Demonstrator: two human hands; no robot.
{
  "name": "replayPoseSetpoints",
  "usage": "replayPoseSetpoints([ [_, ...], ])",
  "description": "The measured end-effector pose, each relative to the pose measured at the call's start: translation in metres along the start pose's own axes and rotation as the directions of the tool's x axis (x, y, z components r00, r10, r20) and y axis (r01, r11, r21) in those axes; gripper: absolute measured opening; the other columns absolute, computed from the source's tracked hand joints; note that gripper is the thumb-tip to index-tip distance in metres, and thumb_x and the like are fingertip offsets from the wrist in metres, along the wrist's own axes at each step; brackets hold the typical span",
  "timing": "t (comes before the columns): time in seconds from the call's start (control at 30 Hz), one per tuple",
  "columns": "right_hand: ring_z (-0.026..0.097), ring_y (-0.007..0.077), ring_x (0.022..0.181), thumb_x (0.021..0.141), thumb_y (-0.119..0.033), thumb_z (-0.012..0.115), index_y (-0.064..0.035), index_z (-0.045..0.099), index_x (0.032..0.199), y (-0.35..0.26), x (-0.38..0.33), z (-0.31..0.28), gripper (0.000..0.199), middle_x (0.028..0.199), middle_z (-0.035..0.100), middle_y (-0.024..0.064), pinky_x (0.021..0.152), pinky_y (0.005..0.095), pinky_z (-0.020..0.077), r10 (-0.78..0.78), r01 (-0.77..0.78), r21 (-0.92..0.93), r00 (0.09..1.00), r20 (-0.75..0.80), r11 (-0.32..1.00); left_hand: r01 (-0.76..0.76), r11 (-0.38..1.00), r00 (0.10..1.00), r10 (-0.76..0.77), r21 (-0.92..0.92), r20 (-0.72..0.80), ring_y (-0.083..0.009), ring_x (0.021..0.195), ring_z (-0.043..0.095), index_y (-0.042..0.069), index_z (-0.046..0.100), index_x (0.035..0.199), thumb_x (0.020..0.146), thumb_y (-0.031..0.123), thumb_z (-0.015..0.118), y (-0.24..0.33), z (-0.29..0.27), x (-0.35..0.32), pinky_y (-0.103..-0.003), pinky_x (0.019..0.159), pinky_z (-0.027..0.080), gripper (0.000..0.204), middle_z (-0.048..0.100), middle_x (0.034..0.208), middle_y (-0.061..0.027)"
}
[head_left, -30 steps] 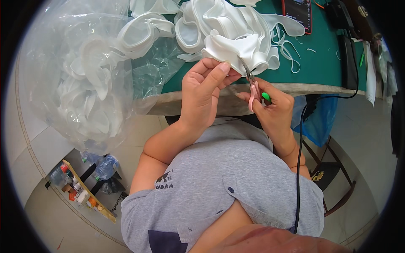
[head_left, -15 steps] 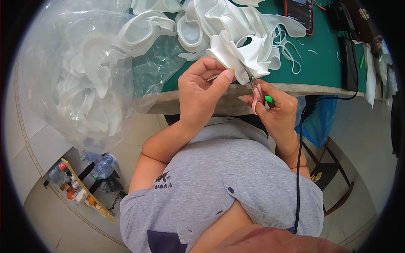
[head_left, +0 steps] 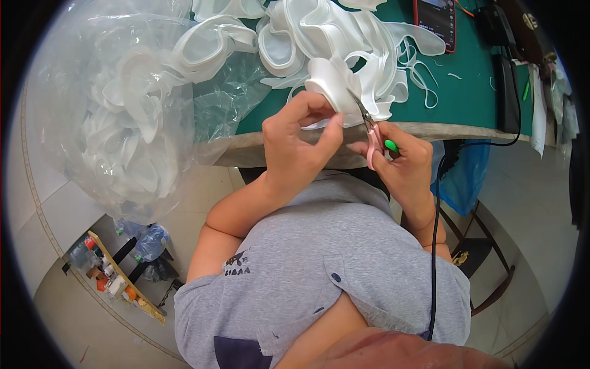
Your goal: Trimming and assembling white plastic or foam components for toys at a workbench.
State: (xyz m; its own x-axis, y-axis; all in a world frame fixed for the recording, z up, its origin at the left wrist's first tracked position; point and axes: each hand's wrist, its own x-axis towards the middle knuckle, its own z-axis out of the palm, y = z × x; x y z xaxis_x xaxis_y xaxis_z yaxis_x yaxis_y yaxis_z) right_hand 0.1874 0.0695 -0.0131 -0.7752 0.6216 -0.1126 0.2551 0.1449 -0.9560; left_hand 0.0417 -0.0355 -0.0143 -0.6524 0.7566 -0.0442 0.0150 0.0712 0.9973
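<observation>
My left hand (head_left: 294, 146) is closed in a pinch on the lower left edge of a white fabric piece (head_left: 329, 80) at the front edge of the table. My right hand (head_left: 407, 158) grips small scissors (head_left: 373, 140) with pink handles. Their metal blades lie close against the right side of the held piece; whether they are parted is hard to make out. A bright green rounded tip (head_left: 391, 146) pokes out between my right fingers, the rest hidden. Just behind, a pile of curved white fabric pieces (head_left: 313, 31) joins up with the held one.
A large clear plastic bag (head_left: 74, 135) full of white pieces hangs over the table's left side. On the green table (head_left: 467, 101) lie thin white strips (head_left: 424, 86), a phone (head_left: 436, 24) and a long black case (head_left: 507, 92). A black cable (head_left: 436, 246) runs down past my right arm.
The held white piece has turned and dropped slightly toward me, showing more of its flat side. My left fingers have shifted a little lower with it; the scissors have barely moved.
</observation>
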Motion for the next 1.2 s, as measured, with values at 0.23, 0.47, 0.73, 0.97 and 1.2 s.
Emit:
replayPoseSetpoints([
  [0.23, 0.06, 0.0072, 0.067, 0.076, 0.001, 0.074, 0.0021, 0.064, 0.094, 0.005, -0.007, -0.004, 0.021, 0.092, 0.07, 0.0095, 0.059, 0.0185, 0.0487, -0.081, 0.1, 0.094, 0.978, -0.191, 0.991, 0.099, 0.965, 0.992, -0.117, -0.242, -0.057, -0.0094, 0.085, 0.061, -0.004, 0.06, 0.097, 0.083, 0.0, 0.064, -0.002, -0.005, 0.005, -0.026, 0.078, 0.052, 0.015, 0.062, 0.092, -0.0055],
  [0.47, 0.055, 0.0068, 0.08, 0.073, -0.007, 0.081, -0.0018, 0.061, 0.098, -0.007, 0.052, 0.014, 0.033, 0.089, 0.061, 0.0005, 0.074, 0.022, 0.0459, -0.065, 0.088, 0.29, 0.994, -0.09, 0.953, 0.063, 0.979, 0.997, -0.07, -0.193, -0.033, -0.009, 0.085, 0.06, -0.004, 0.06, 0.095, 0.083, 0.0, 0.064, 0.005, 0.001, -0.002, -0.024, 0.077, 0.051, 0.012, 0.063, 0.091, -0.0051],
  [0.73, 0.056, 0.0052, 0.07, 0.076, -0.012, 0.08, -0.0026, 0.065, 0.095, 0.004, 0.106, -0.015, 0.026, 0.083, 0.063, -0.0009, 0.064, 0.0184, 0.0457, -0.248, 0.337, 0.226, 0.904, -0.347, 0.914, -0.078, 0.996, 0.997, 0.077, 0.043, 0.02, -0.0136, 0.077, 0.061, -0.001, 0.061, 0.087, 0.074, -0.003, 0.066, 0.007, -0.02, -0.01, -0.026, 0.071, 0.049, 0.014, 0.064, 0.08, -0.0056],
  [0.97, 0.067, 0.0144, 0.085, 0.083, -0.005, 0.072, 0.0035, 0.06, 0.109, -0.005, 0.115, -0.025, 0.03, 0.094, 0.069, 0.0113, 0.076, 0.0244, 0.0535, -0.285, 0.188, -0.237, 0.822, -0.493, 0.953, -0.53, 0.741, 0.827, 0.56, 0.412, 0.058, -0.0252, 0.069, 0.06, 0.003, 0.062, 0.084, 0.064, -0.006, 0.069, 0.005, -0.026, -0.003, -0.032, 0.064, 0.048, 0.023, 0.062, 0.075, -0.0087],
  [1.2, 0.059, 0.0074, 0.075, 0.079, -0.011, 0.078, 0.0036, 0.057, 0.105, -0.001, 0.061, -0.013, 0.037, 0.09, 0.068, 0.0085, 0.067, 0.0179, 0.0475, -0.193, 0.219, -0.017, 0.82, -0.538, 0.976, -0.519, 0.808, 0.82, 0.563, 0.279, -0.105, -0.0279, 0.107, 0.055, 0.005, 0.062, 0.085, 0.073, 0.008, 0.068, 0.004, -0.042, 0.001, -0.037, 0.09, 0.041, 0.014, 0.057, 0.119, -0.0165],
])
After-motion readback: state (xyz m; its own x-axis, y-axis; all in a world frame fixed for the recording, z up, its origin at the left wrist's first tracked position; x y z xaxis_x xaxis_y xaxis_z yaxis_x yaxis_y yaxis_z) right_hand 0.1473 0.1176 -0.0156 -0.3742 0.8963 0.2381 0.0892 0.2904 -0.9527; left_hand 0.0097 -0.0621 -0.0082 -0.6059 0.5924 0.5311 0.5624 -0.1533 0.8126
